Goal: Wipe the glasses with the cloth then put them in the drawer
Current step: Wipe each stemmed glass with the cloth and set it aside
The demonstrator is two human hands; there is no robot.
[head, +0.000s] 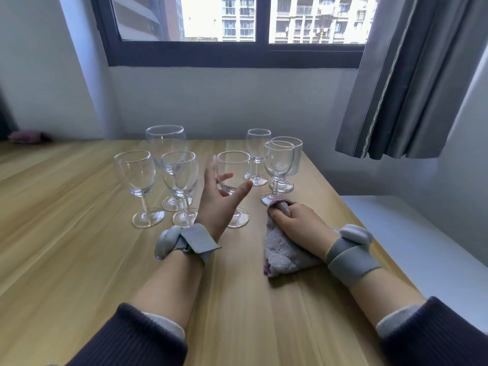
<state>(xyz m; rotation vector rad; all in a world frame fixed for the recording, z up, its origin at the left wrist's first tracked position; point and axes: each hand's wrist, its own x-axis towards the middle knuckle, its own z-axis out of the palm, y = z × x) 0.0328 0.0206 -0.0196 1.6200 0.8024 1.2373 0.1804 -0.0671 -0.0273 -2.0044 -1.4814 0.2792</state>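
Dark sleeves [137, 336] at the bottom of the frame lead to both hands above a wooden table [66, 247]. Left hand [220, 199], centre frame, is spread wide with fingers relaxed before a stemmed glass [233, 171] (contact cannot be told). Right hand [298, 223] grips a crumpled lilac cloth [284, 253] lying on the table, right of centre. Six further glasses [137, 175] stand upright behind, mid-frame; a window [237, 27] fills the top.
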